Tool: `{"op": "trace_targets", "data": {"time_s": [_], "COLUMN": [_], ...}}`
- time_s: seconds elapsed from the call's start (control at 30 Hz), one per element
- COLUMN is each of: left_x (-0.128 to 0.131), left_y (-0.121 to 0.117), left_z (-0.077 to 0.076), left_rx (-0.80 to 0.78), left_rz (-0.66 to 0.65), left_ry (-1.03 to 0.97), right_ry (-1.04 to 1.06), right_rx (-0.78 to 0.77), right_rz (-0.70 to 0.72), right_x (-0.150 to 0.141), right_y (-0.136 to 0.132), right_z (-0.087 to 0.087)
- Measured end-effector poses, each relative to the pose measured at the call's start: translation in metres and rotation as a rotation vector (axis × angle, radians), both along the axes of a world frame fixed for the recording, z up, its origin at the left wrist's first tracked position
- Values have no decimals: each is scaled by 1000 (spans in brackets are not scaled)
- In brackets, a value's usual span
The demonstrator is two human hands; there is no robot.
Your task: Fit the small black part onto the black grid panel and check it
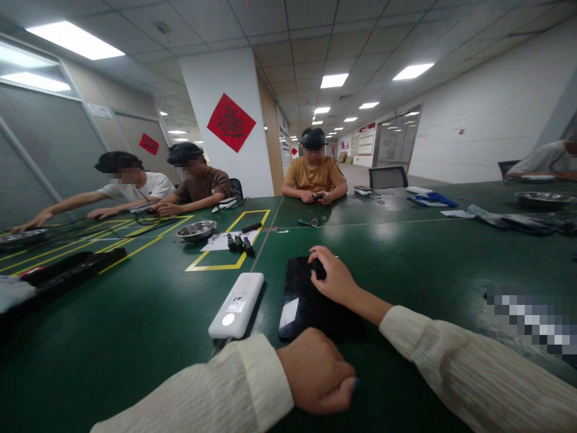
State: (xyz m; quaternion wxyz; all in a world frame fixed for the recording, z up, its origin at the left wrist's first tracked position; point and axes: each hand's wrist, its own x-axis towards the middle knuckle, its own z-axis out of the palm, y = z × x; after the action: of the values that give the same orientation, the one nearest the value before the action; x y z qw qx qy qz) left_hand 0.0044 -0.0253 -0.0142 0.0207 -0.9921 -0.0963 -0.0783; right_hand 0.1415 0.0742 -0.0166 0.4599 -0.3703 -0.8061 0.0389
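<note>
One right hand [337, 278], fingers bent around a small black object [320, 270] at the far end of a dark flat panel [299, 287], left hand [313, 373] curled into a loose fist by the panel's near edge, any contents hidden, white device [246, 293] at left.

The person's right hand [331, 276] holds a small black object [320, 270] over a black slab [295, 291]; the left hand [315, 371] curls before the slab; a white device [246, 294] lies left of the slab.

Red paper diamond [231, 122] — on a white pillar [238, 168]
</note>
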Motion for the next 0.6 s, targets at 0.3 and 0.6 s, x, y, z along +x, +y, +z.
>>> {"op": "trace_targets", "data": {"time_s": [0.3,0.6], "left_x": [1,0], "left_y": [-1,-1], "left_z": [3,-1], "left_rx": [-9,14], "left_rz": [11,14], "left_ry": [13,0], "right_ry": [3,-47], "right_rx": [-12,53], "right_rz": [-51,-380], "right_x": [0,-12], "right_y": [-3,-33], "right_z": [0,-3]}}
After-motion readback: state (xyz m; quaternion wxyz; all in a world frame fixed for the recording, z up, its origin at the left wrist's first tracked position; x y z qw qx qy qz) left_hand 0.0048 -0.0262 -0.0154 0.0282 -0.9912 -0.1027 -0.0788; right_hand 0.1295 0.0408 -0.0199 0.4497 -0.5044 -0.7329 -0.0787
